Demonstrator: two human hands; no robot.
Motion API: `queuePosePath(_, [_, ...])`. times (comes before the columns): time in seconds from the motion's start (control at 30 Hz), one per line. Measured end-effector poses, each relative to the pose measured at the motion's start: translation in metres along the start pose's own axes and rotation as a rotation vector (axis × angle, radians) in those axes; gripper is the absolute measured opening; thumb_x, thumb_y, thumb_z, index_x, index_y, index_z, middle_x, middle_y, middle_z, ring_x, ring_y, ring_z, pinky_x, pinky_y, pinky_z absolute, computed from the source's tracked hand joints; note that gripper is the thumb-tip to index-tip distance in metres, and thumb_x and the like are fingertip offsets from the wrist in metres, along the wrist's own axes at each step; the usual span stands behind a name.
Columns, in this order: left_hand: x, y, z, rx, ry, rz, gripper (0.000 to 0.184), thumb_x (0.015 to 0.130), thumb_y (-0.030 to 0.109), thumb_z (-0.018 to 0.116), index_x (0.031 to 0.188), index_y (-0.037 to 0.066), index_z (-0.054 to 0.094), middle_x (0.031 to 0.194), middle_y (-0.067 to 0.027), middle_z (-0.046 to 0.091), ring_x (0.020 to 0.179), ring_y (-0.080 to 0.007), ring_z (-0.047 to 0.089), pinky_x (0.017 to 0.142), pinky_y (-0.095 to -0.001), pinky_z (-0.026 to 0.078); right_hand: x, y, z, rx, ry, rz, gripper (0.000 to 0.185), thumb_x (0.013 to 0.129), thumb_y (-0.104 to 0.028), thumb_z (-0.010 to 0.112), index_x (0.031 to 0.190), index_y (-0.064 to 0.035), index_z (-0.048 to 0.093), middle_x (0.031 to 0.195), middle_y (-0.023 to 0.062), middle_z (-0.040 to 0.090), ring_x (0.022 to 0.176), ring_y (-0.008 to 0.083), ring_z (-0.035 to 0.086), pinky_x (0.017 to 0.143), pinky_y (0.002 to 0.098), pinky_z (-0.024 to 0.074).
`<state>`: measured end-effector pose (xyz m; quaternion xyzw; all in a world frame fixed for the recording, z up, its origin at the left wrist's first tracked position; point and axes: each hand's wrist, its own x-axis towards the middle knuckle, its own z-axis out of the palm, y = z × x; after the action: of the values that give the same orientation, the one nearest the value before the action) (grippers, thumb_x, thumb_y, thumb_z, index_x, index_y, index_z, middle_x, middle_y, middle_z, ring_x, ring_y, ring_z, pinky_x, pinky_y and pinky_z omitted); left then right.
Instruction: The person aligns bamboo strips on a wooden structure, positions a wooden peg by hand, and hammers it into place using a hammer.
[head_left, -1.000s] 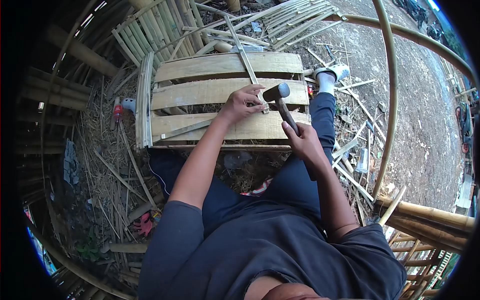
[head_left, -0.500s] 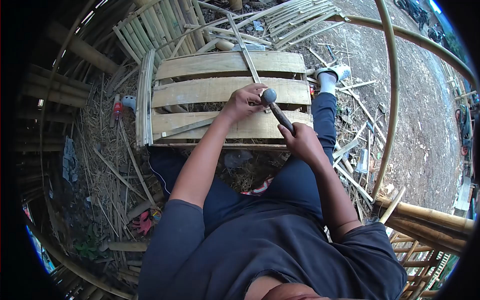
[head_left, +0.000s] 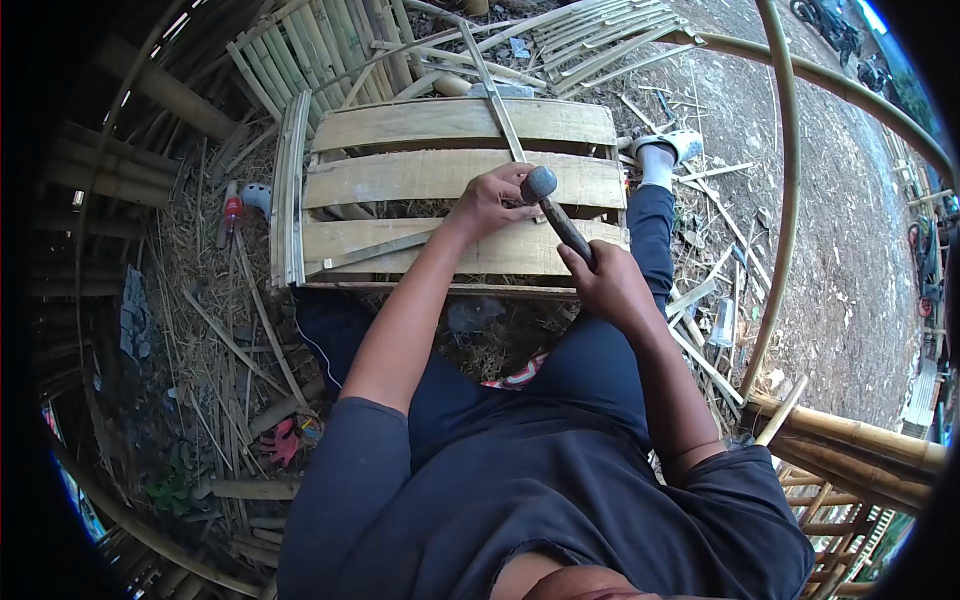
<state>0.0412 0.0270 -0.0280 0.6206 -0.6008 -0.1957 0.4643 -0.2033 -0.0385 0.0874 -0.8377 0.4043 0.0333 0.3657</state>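
My right hand (head_left: 609, 278) is closed around the dark handle of a hammer (head_left: 566, 232). The hammer's rounded metal head (head_left: 539, 183) is right beside the fingers of my left hand (head_left: 490, 205). Those fingers are curled and pinched over a thin bamboo strip (head_left: 494, 95); whatever is between them is hidden behind the hammer head. Beneath both hands is a low slatted wooden bench (head_left: 380, 183) with gaps between its boards. The strip lies across the slats and runs past the far edge.
A short strip (head_left: 375, 253) rests on the near slat. A bundle of upright strips (head_left: 290, 190) stands at the bench's left end. Bamboo slat panels (head_left: 600, 40) lie beyond it. A curved bamboo pole (head_left: 783, 200) rises at right. A red glove (head_left: 281, 442) lies on the littered ground.
Little differs. The hammer head has dipped very slightly by my left fingers, and the whole view has shifted a touch. Both hands keep nearly the same pose.
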Motion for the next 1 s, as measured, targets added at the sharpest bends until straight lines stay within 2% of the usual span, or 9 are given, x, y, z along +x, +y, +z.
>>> queuePosePath(0.1, [0.000, -0.008, 0.001, -0.058, -0.028, -0.025, 0.019, 0.082, 0.010, 0.087, 0.101, 0.008, 0.083, 0.138, -0.0113, 0.069, 0.129, -0.0246, 0.065, 0.106, -0.0371, 0.053, -0.006, -0.009, -0.006, 0.046, 0.022, 0.017, 0.056, 0.102, -0.047, 0.065, 0.090, 0.0077, 0.070, 0.077, 0.0310, 0.068, 0.079, 0.0484, 0.070, 0.075, 0.0537, 0.0539])
queuePosePath(0.3, [0.002, -0.002, 0.001, -0.009, 0.004, 0.017, 0.023, 0.082, 0.007, 0.086, 0.104, 0.009, 0.082, 0.139, -0.0102, 0.068, 0.128, -0.0244, 0.066, 0.106, -0.0370, 0.054, 0.011, 0.012, 0.013, -0.054, -0.028, 0.039, 0.056, 0.102, -0.047, 0.065, 0.091, 0.0081, 0.071, 0.080, 0.0319, 0.070, 0.082, 0.0489, 0.071, 0.078, 0.0544, 0.0547])
queuePosePath(0.5, [0.002, -0.004, 0.002, -0.018, 0.053, 0.066, 0.024, 0.083, 0.013, 0.088, 0.107, 0.010, 0.082, 0.140, -0.0090, 0.067, 0.128, -0.0252, 0.066, 0.105, -0.0377, 0.055, 0.012, 0.016, 0.013, -0.027, -0.033, 0.048, 0.057, 0.102, -0.048, 0.065, 0.090, 0.0078, 0.071, 0.080, 0.0314, 0.070, 0.082, 0.0483, 0.071, 0.078, 0.0540, 0.0545])
queuePosePath(0.6, [0.002, 0.000, 0.002, 0.010, 0.062, 0.063, 0.016, 0.082, 0.009, 0.086, 0.098, 0.006, 0.081, 0.137, -0.0096, 0.068, 0.123, -0.0274, 0.069, 0.104, -0.0398, 0.058, 0.017, 0.020, 0.010, -0.012, -0.048, 0.050, 0.058, 0.101, -0.049, 0.065, 0.091, 0.0077, 0.071, 0.079, 0.0303, 0.070, 0.081, 0.0478, 0.071, 0.077, 0.0531, 0.0544])
queuePosePath(0.7, [-0.001, 0.005, -0.001, 0.050, 0.021, 0.018, 0.016, 0.083, 0.008, 0.086, 0.098, 0.005, 0.081, 0.142, -0.0098, 0.064, 0.126, -0.0278, 0.068, 0.108, -0.0393, 0.057, 0.015, 0.020, 0.003, 0.014, 0.004, 0.039, 0.058, 0.102, -0.049, 0.065, 0.091, 0.0074, 0.070, 0.077, 0.0292, 0.069, 0.079, 0.0469, 0.071, 0.075, 0.0522, 0.0538])
queuePosePath(0.8, [-0.001, 0.002, 0.002, -0.081, 0.016, -0.021, 0.016, 0.083, 0.005, 0.086, 0.098, 0.004, 0.080, 0.147, -0.0094, 0.060, 0.131, -0.0289, 0.065, 0.113, -0.0380, 0.055, 0.004, 0.003, -0.016, 0.074, 0.051, 0.028, 0.057, 0.103, -0.048, 0.064, 0.089, 0.0072, 0.068, 0.075, 0.0288, 0.067, 0.076, 0.0445, 0.070, 0.071, 0.0518, 0.0514])
queuePosePath(0.87, [-0.002, 0.002, 0.002, -0.087, 0.008, -0.017, 0.015, 0.084, 0.004, 0.085, 0.098, 0.004, 0.081, 0.147, -0.0100, 0.060, 0.133, -0.0306, 0.064, 0.114, -0.0378, 0.054, 0.003, 0.002, -0.017, 0.052, 0.070, 0.020, 0.058, 0.103, -0.048, 0.063, 0.088, 0.0075, 0.069, 0.076, 0.0290, 0.068, 0.077, 0.0455, 0.071, 0.074, 0.0517, 0.0527])
queuePosePath(1.0, [0.001, 0.005, 0.000, -0.050, -0.019, -0.013, 0.015, 0.084, 0.005, 0.085, 0.099, 0.004, 0.082, 0.147, -0.0124, 0.059, 0.132, -0.0330, 0.064, 0.112, -0.0400, 0.056, 0.017, 0.014, 0.001, -0.099, -0.054, 0.061, 0.059, 0.102, -0.050, 0.063, 0.090, 0.0076, 0.070, 0.079, 0.0307, 0.069, 0.080, 0.0481, 0.071, 0.078, 0.0518, 0.0548])
